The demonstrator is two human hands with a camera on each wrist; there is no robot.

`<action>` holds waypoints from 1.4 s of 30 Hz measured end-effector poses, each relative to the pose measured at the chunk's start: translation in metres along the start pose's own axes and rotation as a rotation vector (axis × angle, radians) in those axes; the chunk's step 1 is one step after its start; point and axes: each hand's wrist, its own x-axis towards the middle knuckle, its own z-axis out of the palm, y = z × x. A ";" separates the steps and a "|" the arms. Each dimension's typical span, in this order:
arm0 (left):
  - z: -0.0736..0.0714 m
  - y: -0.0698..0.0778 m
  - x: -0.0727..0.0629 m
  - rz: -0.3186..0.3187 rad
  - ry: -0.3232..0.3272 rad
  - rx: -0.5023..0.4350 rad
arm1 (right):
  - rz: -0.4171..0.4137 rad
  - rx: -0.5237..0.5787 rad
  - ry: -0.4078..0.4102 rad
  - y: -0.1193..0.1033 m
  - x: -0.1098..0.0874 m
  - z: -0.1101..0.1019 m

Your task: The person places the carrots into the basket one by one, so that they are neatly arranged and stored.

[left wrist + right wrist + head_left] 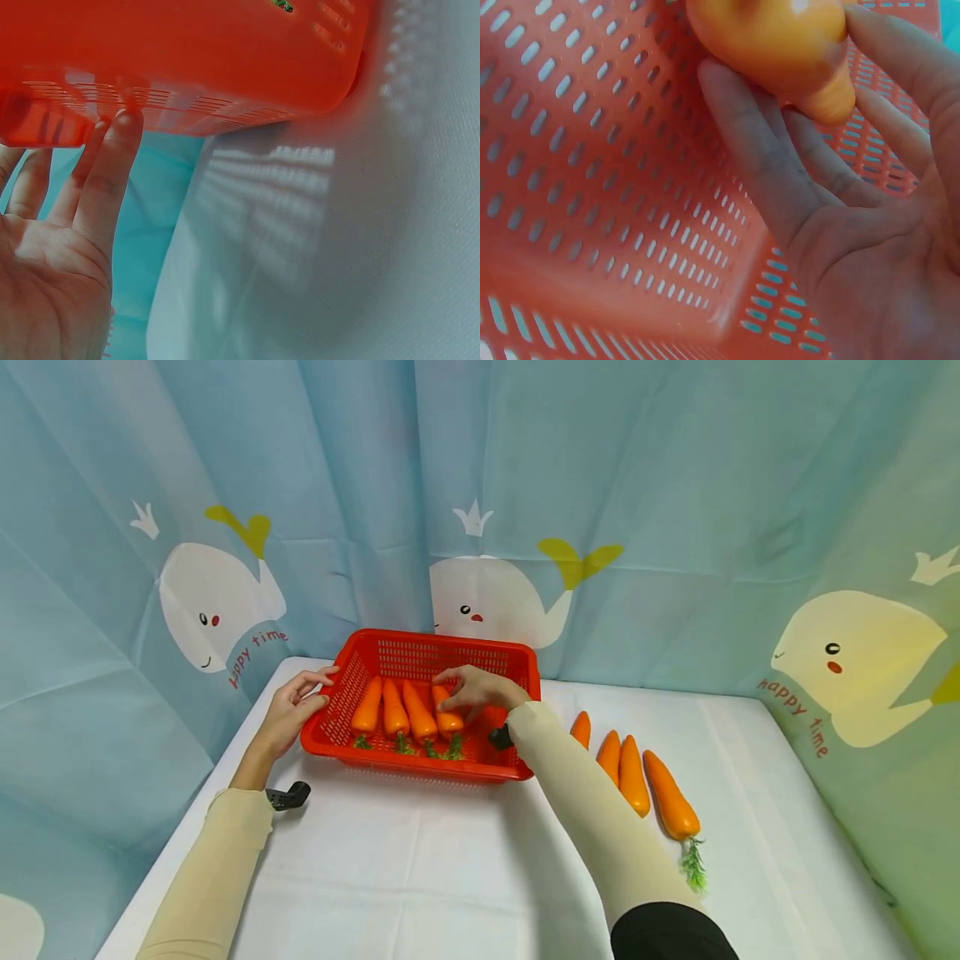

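A red perforated plastic basket stands on the white table with several orange carrots lying side by side in it, green tops toward the near side. My right hand reaches inside and holds the rightmost carrot there. In the right wrist view, the fingers of my right hand lie on both sides of that carrot. At the basket's left end is my left hand, touching the rim. The left wrist view shows the left hand's fingers extended against the basket's outer side.
Several more carrots lie on the table right of the basket, including one with a green top; my right sleeve partly covers some of them. A pale blue curtain with whale prints hangs behind and beside the white table.
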 end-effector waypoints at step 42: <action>-0.001 -0.001 0.000 -0.012 0.003 0.031 | -0.010 -0.012 -0.008 -0.001 0.016 0.018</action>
